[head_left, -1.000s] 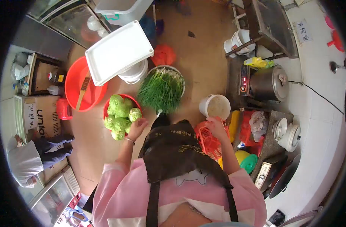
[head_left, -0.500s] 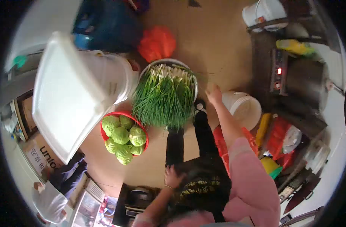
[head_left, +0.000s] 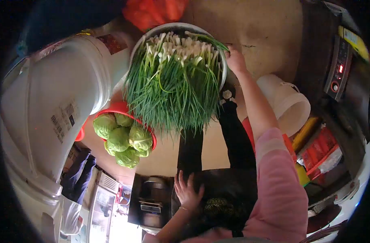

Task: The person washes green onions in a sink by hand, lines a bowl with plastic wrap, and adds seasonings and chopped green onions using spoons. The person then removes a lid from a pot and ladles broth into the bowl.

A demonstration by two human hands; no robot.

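A large round metal basin (head_left: 224,77) holds a thick bunch of scallions (head_left: 172,81), white ends toward the far side and green leaves hanging over the near rim. My right hand (head_left: 236,60) is at the basin's right rim, its fingers closed on the green end of a scallion (head_left: 211,39) that lies crosswise over the white ends. My left hand (head_left: 189,192) rests on the black apron (head_left: 221,186) over my lap, fingers spread, holding nothing.
A red basket (head_left: 120,107) of cabbages (head_left: 118,139) stands left of the basin. Beside it is a big white bucket (head_left: 71,89). A white pail (head_left: 288,107) lies tilted at right, near a cooker with a lit display (head_left: 339,69). An orange-red bag (head_left: 152,14) lies beyond the basin.
My view has moved closer to the basin. My right hand has gone from beside the basin to its rim and taken hold of a scallion. My left hand stays on the apron.
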